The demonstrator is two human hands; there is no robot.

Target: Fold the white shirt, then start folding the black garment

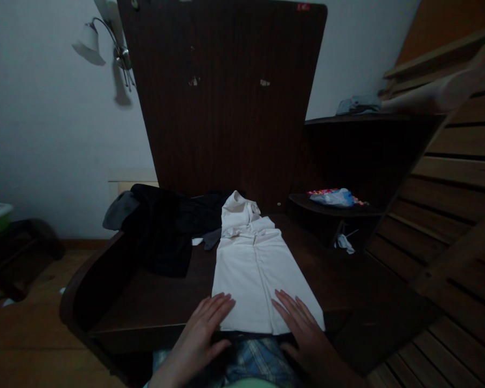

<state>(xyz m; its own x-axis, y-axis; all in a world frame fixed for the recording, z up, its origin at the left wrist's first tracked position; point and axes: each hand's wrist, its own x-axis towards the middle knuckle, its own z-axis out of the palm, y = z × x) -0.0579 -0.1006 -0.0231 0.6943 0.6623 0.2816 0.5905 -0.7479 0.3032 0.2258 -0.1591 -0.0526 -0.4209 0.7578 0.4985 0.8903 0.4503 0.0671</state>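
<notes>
A white garment [250,269], folded into a long narrow strip, lies on the dark wooden desk [157,307]. Its near end reaches the desk's front edge, and its far part is bunched and creased. My left hand [204,328] rests at the garment's near left edge with fingers stretched out. On the near right part, my right hand [301,326] lies with its fingers spread flat over the cloth. Neither hand grips anything. The garment's exact kind is hidden by the folding.
Black clothes [161,226] are heaped at the desk's left, with a small white piece [197,241] beside them. A tall dark panel [226,108] stands behind. To the right, a shelf [335,207] holds a plastic bag [334,198]; wooden slats [448,215] rise beyond it.
</notes>
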